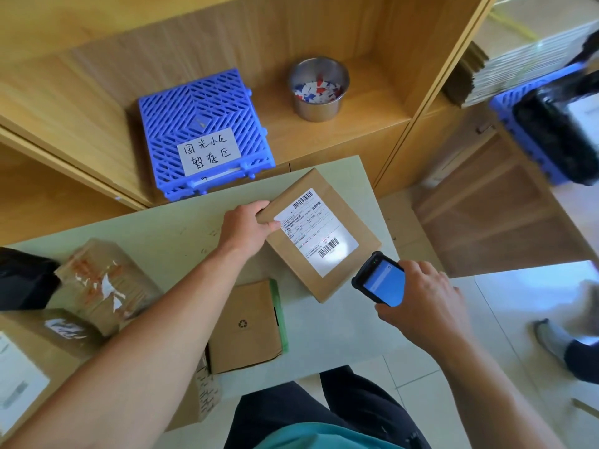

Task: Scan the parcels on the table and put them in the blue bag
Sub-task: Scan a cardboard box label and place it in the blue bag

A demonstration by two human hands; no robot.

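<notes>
Head view: we are pinching the stiff, probably light parcel (327,251) at its corner with our left hand (246,226), right hand (421,306) wrapping the scanner (381,280).

wooden shelf unit (97,76), light finish; wooden cabinet doors (486,205) at right; pale green table (162,228); glossy white floor tiles (518,303), daylight reflected.

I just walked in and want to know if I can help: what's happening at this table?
A person is scanning parcels. The left hand grips the corner of a brown parcel with its label facing up, while the right hand holds a handheld scanner near the label's lower barcode. A smaller brown box and other taped boxes lie on the table, not yet handled.
</notes>
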